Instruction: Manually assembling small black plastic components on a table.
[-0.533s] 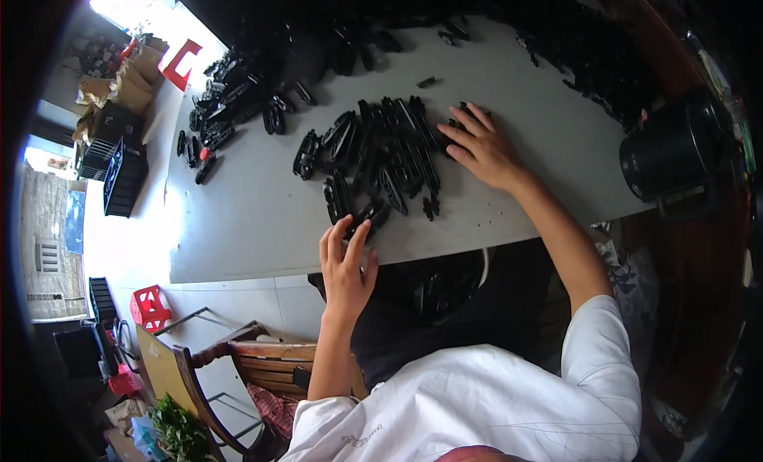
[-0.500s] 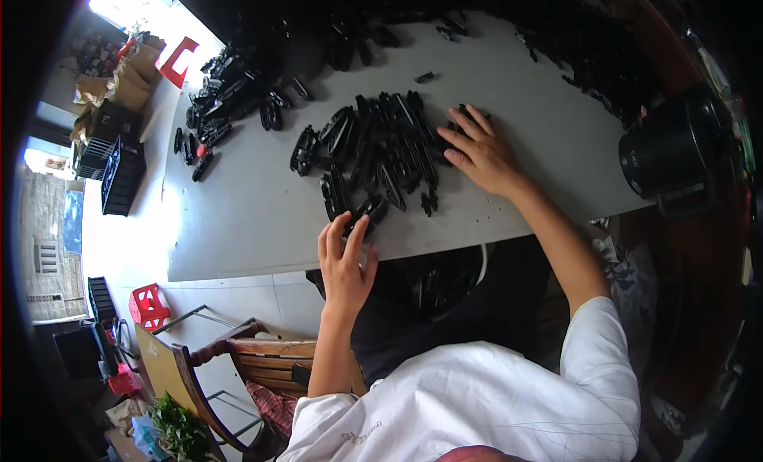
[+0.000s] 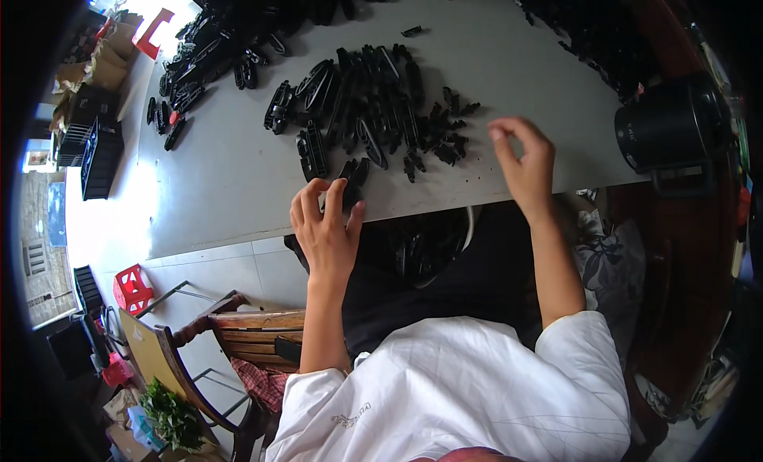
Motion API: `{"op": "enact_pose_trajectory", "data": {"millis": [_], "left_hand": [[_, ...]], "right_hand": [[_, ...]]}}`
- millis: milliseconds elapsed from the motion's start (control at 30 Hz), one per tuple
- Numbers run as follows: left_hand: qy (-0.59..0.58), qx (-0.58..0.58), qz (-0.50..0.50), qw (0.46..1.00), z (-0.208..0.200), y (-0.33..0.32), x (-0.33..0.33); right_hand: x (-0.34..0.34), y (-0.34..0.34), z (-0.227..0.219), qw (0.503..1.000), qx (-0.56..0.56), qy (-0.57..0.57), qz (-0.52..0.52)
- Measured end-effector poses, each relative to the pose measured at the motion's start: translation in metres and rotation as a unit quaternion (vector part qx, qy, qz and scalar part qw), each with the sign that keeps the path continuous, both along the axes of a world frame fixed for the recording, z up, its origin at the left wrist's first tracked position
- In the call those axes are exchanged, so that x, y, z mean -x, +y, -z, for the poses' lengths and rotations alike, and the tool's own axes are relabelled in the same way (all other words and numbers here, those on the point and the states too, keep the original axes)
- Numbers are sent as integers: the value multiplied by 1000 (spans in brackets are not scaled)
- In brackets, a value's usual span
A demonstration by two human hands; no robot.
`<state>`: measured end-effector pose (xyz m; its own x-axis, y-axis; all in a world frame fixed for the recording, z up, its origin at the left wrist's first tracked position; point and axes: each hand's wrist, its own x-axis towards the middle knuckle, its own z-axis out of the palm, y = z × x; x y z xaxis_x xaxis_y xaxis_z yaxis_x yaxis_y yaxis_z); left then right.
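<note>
A pile of long, narrow black plastic parts (image 3: 373, 96) lies on the grey table, with smaller black pieces (image 3: 449, 128) along its right side. At the near edge of the pile, my left hand (image 3: 324, 224) is arched low over the table, fingers apart. Its index fingertip is against a black plastic part (image 3: 354, 173), without a visible grip around it. My right hand (image 3: 528, 164) is raised to the right of the small pieces. Its thumb and index tips meet in a pinch; anything between them is too small to make out.
Larger heaps of black parts lie at the far left (image 3: 211, 49) and far right (image 3: 592, 49) of the table (image 3: 222, 176). A black pot-like container (image 3: 664, 128) stands at the right edge. A wooden chair (image 3: 254, 323) and a red stool (image 3: 132, 289) are at lower left.
My right hand has pulled back from the pile's right side, and its fingers have gone from spread to pinched. My left hand stays by the same part. The whole view has shifted slightly.
</note>
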<state>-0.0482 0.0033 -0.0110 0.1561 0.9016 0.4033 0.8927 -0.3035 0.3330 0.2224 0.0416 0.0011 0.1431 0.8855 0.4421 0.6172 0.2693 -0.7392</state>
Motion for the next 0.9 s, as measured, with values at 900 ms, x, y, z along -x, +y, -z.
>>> {"op": "enact_pose_trajectory", "data": {"millis": [900], "left_hand": [[-165, -22, -24, 986, -11, 3, -16]], "right_hand": [[61, -67, -97, 977, -100, -103, -155]]}}
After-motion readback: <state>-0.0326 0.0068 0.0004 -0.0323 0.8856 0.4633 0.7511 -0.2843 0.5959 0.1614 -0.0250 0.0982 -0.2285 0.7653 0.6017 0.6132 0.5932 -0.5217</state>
